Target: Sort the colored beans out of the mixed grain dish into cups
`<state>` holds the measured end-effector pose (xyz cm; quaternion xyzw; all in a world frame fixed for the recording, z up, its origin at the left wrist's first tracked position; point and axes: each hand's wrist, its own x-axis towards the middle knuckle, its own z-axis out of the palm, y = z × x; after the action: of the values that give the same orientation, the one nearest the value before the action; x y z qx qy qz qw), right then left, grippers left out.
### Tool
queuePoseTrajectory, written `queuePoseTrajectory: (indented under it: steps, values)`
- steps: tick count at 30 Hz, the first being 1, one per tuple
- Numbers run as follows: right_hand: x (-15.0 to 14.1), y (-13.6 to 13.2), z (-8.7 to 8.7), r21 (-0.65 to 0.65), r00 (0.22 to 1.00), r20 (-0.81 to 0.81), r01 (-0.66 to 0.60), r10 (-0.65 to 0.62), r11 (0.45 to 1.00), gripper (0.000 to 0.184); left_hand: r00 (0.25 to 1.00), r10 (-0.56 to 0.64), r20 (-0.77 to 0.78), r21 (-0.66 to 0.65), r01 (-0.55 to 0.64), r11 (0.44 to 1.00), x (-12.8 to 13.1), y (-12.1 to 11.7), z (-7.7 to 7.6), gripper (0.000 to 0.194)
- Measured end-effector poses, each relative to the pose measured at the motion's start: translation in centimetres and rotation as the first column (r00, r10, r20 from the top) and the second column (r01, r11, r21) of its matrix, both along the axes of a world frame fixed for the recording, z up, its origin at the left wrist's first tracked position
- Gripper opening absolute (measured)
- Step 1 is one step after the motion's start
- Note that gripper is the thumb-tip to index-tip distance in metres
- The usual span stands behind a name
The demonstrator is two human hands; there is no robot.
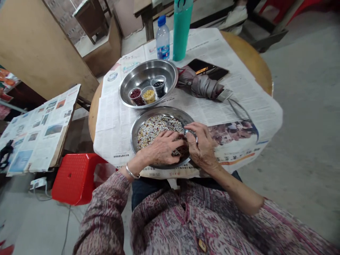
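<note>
While the left grip (159, 147) lies open, spread over the mixed grains (156, 129) in the near steel plate (162, 112), the right grip (202, 145), half closed at the rim, seems to pinch a small spoon (190, 132); low, gentle fingers suit loose grain.

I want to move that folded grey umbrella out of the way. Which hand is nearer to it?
The right hand is nearer, at the rim of the steel plate, short of the folded grey umbrella. The left hand is farther, over the mixed grains.
</note>
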<state>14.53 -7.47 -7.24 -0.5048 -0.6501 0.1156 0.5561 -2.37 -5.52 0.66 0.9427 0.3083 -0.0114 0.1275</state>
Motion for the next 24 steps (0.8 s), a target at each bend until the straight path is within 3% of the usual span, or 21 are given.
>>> queuePoseTrajectory:
  steps: [3,6,10,14,16,19,21,24]
  values:
    - [0.0,0.0,0.0,-0.005,1.0,-0.001,0.0,0.0,1.0,0.023,0.993,-0.104,-0.056,-0.028,0.102,0.994,0.9,0.5,-0.7,0.023]
    - [0.0,0.1,0.1,-0.007,1.0,-0.009,-0.005,0.004,1.0,0.023,0.984,-0.132,-0.12,0.0,0.133,0.991,-0.3,0.9,-0.4,0.017]
    - [-0.1,0.1,0.3,-0.005,1.0,-0.016,-0.002,0.002,1.0,0.021,0.987,0.042,-0.157,0.117,-0.023,0.993,-3.7,2.0,0.7,0.02]
    - [-0.1,0.0,0.5,-0.007,1.0,-0.014,-0.009,0.009,1.0,0.021,0.963,0.271,-0.016,0.194,-0.263,0.945,-5.8,2.8,1.4,0.025]
    - [-0.1,0.0,0.5,-0.016,1.0,-0.015,-0.018,0.018,1.0,0.022,0.944,0.326,0.044,0.206,-0.328,0.922,-5.5,2.6,1.5,0.029]
    - [0.0,0.0,0.4,-0.021,1.0,-0.014,-0.026,0.026,0.999,0.024,0.968,0.251,0.029,0.159,-0.252,0.954,-3.7,1.8,1.2,0.024]
    - [0.1,0.1,0.3,-0.022,1.0,-0.003,-0.018,0.018,1.0,0.023,0.979,0.201,-0.019,0.133,-0.197,0.971,-2.2,1.2,0.8,0.032]
    - [0.0,0.1,0.2,-0.019,1.0,0.003,-0.008,0.008,1.0,0.022,0.97,0.227,-0.083,0.131,-0.216,0.968,-0.5,0.9,-0.2,0.033]
